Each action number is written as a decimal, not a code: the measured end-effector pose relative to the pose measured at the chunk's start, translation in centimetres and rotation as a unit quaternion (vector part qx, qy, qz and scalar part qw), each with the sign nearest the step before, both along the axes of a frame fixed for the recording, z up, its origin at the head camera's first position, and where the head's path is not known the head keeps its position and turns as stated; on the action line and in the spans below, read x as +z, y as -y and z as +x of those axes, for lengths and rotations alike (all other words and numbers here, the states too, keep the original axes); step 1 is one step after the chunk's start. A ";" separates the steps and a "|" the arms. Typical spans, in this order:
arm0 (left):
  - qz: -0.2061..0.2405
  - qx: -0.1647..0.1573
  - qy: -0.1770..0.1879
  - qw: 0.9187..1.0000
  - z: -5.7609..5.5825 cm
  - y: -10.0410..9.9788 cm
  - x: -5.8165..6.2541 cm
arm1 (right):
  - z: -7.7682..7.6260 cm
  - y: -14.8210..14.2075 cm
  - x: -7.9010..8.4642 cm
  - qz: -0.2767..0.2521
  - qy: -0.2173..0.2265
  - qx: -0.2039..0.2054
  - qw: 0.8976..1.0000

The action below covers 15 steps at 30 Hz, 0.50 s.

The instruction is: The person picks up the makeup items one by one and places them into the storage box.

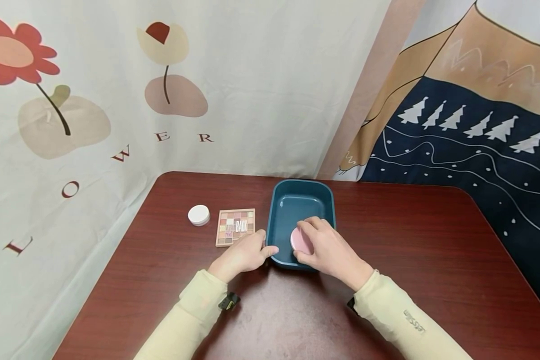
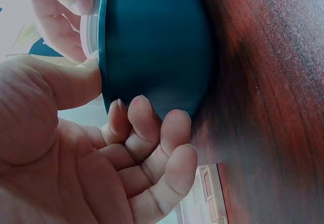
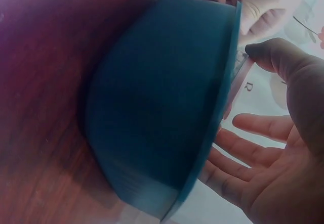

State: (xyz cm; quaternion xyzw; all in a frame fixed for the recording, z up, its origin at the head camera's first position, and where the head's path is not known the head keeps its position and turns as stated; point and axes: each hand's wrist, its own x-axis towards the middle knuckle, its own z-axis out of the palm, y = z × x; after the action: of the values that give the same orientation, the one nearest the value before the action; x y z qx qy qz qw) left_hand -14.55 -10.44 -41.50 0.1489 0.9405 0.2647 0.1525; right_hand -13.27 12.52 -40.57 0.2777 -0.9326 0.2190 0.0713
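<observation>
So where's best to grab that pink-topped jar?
Likely the round edge of the jar, from above, thumb opposite fingers, as the right hand holds it: its top is flat, and the walls of the blue tray might hinder a low sideways reach.

2 forearms [image 1: 175, 327] in pale yellow sleeves [image 1: 411, 320] rise from the bottom of the head view and slant inward. The left hand [image 1: 244, 252] sits just below the frame's centre, its thumb [image 1: 268, 251] pointing right; the left wrist view shows its palm [image 2: 71, 171] at lower left and 4 curled fingers [image 2: 177, 171] near the middle. The right hand [image 1: 330, 250], right of and below centre, reaches toward upper left, its thumb and bent fingers [image 1: 315, 223] pinching.
</observation>
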 end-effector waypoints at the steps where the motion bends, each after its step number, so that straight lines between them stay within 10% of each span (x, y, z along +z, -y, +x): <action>1: 0.000 0.001 0.001 1.000 0.0 0.0 0.0 | 0.0 0.1 -0.1 -0.002 -0.001 0.003 1.000; 15: 0.008 0.006 0.007 1.000 0.1 0.0 0.1 | -0.3 1.2 -1.2 -0.011 0.030 0.023 0.999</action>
State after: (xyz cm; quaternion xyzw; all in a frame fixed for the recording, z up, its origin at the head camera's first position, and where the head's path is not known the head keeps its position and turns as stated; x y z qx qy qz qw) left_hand -14.43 -10.42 -41.40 0.1427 0.9381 0.2741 0.1562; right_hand -13.59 11.36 -41.72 0.2919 -0.9252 0.2390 0.0417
